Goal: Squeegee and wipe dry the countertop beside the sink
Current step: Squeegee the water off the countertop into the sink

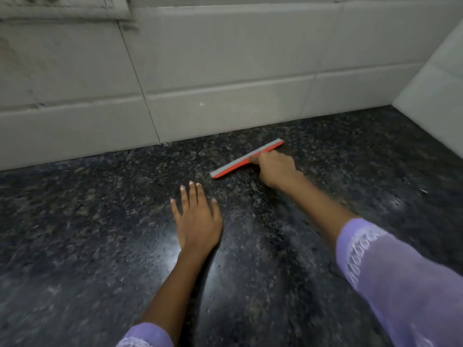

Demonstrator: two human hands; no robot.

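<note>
Squeegee step: right hand (275,169) closed on squeegee (246,159), blade on countertop (87,234) at 1 o'clock near wall (225,71); left hand (198,221) flat, splayed, empty; next likely a steady pull toward 6 o'clock.

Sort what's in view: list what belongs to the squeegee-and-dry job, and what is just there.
Part of the job:
- squeegee, red with a grey blade, lying against the countertop
- right hand, closed on the squeegee
- countertop, dark speckled stone
- left hand, flat on the countertop, holding nothing

Just there:
- tiled wall behind the countertop
- no drying cloth in view
</note>
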